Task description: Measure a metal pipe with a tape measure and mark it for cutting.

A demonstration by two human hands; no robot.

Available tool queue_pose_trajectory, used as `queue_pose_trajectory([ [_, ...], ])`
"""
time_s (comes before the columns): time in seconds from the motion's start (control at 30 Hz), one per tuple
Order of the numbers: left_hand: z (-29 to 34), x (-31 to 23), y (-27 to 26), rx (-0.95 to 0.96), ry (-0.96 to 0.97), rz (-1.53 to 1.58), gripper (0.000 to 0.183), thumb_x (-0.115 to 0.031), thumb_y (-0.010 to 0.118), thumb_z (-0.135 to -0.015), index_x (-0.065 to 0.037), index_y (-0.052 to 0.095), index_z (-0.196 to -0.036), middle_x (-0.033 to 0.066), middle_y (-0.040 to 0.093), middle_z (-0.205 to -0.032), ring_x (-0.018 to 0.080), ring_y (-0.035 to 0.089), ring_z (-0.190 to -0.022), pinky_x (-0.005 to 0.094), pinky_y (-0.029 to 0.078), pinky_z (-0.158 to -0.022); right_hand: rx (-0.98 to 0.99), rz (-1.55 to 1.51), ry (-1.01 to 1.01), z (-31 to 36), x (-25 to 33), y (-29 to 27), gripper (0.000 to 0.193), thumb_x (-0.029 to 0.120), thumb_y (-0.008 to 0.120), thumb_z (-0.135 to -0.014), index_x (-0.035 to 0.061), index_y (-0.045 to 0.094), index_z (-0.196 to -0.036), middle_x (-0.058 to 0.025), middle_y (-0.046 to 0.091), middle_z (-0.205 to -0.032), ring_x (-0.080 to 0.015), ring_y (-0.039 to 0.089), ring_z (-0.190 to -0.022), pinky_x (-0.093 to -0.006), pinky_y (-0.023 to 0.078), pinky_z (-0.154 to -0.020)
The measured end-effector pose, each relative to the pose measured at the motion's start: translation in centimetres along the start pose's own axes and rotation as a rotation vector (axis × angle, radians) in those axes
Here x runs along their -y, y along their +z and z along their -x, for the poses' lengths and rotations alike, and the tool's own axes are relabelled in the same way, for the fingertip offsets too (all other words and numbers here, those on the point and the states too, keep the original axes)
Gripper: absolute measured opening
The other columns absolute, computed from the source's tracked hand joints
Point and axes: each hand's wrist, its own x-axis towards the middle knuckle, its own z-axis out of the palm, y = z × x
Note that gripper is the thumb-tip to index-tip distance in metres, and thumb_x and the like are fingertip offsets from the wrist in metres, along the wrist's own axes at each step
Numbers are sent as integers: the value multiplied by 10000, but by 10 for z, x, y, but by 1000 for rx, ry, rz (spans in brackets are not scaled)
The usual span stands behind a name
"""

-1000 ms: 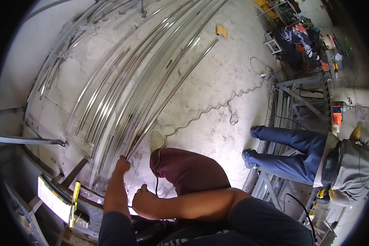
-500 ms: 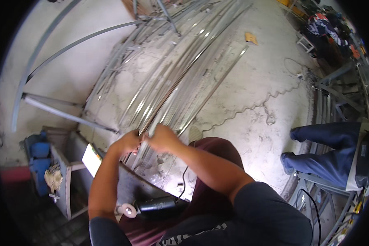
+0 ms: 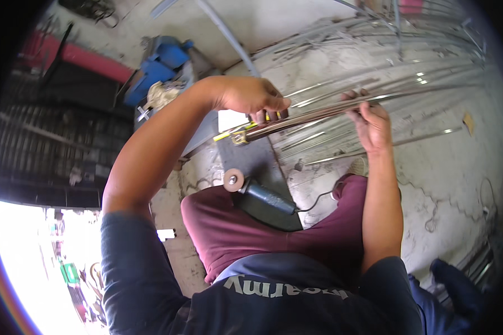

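A long metal tube (image 3: 313,116) slants across in front of me, its near end over a dark metal bench (image 3: 265,159). My right hand (image 3: 373,123) is closed round the tube from below, thumb and fingers on opposite sides. Above its near end my left hand (image 3: 254,100) is curled, fingers closed on a thin yellow strip (image 3: 227,133) that looks like measuring tape. A small shiny brass-coloured piece (image 3: 239,138) sits at the tube's end; its kind is unclear. An angle grinder (image 3: 271,196) with a round disc lies between my knees and the bench.
Several long metal tubes (image 3: 425,79) lie on the floor ahead to the right. A blue container (image 3: 165,61) and a crumpled pale cloth (image 3: 162,96) stand beyond my left arm. The grinder's cord (image 3: 318,198) runs past my right knee. Another person's dark trouser leg (image 3: 458,285) shows lower right.
The view has swung left. My hands, close together before, are now apart along the tube, the right one farther out. The yellow strip now shows under my left hand.
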Motion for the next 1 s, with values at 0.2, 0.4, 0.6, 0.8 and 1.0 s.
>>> queue_pose_trajectory([
  [0.2, 47, 2, 12, -100, -9, -24, 538, -500, 560, -1075, 1, 747, -1130, 64, 727, -954, 158, 645, -853, 318, 517, -814, -55, 100, 5, -4, -11, 1, 412, 229, 717, -1003, -6, 581, -1312, -176, 719, -1212, -349, 697, -1180, -432, 589, -1003],
  [0.4, 44, -16, 22, -158, -29, -269, 503, -481, 663, -1023, 13, 741, -1078, 76, 716, -868, 158, 647, -800, 337, 515, -762, -64, 157, 39, -5, -10, -2, 335, 305, 731, -997, -6, 689, -1115, -132, 752, -1029, -248, 735, -949, -396, 616, -876],
  [0.6, 24, -21, 36, -260, 149, -374, 467, -328, 916, -791, 26, 724, -1026, 118, 759, -872, 249, 697, -749, 385, 541, -715, -80, 156, 59, -4, -6, -4, 326, 307, 754, -986, -8, 681, -1027, -161, 745, -1010, -264, 735, -928, -409, 627, -835],
  [0.8, 11, -23, 29, -211, 101, -488, 423, -255, 911, -762, 33, 716, -1003, 142, 752, -852, 263, 720, -778, 390, 548, -722, -63, 110, -8, 6, -6, 36, 477, 222, 738, -995, 13, 499, -1351, -217, 693, -1223, -308, 715, -1087, -463, 577, -971],
  [1.0, -5, -14, 19, 120, -59, 14, 321, -174, 812, -865, 23, 686, -1085, 178, 755, -979, 227, 704, -775, 366, 534, -667, 1, 157, 2, 2, -13, 17, 422, 176, 734, -991, 14, 547, -1333, -174, 712, -1199, -300, 703, -1117, -469, 566, -979],
])
